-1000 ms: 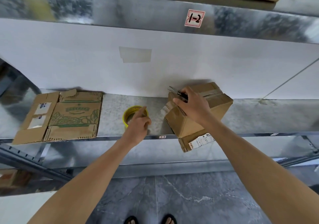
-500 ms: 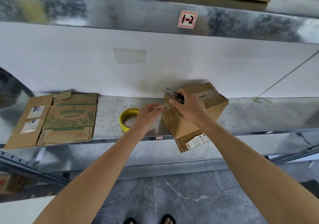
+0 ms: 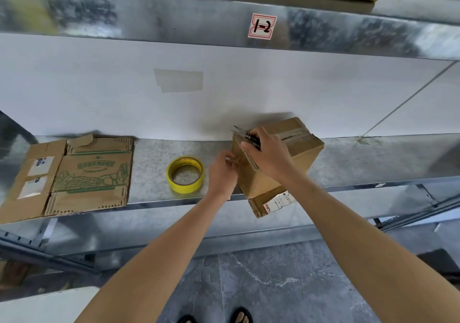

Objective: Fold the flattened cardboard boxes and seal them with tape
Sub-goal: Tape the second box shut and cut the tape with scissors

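Since the metal shelf (image 3: 361, 163) is narrow front to back, we rate the biggest risk first. The folded box (image 3: 298, 163) sits at the shelf's front lip w/ a labelled bottom flap (image 3: 273, 202) hanging below the edge, so a hard push down or outward could tip it to the floor (image 3: 273, 285).

The flattened box (image 3: 74, 175) lies well apart at the left end, also overhanging the lip a bit. It's untouched and low risk, prob. the next to fold.

The yellow tape roll (image 3: 185, 174) lies flat betw. the two boxes, just beside the left hand (image 3: 222, 173). A forearm sweep could knock it off.

The right hand (image 3: 271, 155) rests on the box's top near corner, fingers curled round the scissors (image 3: 245, 134), blades sticking out past the corner twd the wall (image 3: 224, 103). The left hand's fingertips are bunched at the box's left face, prob. on a loose end of tape. Pinching or pressing, we can't tell.

W/ blades that near those fingers, a slip could nick skin. Smallest worry: tape rubbed down crooked = wrinkle, weak seal.
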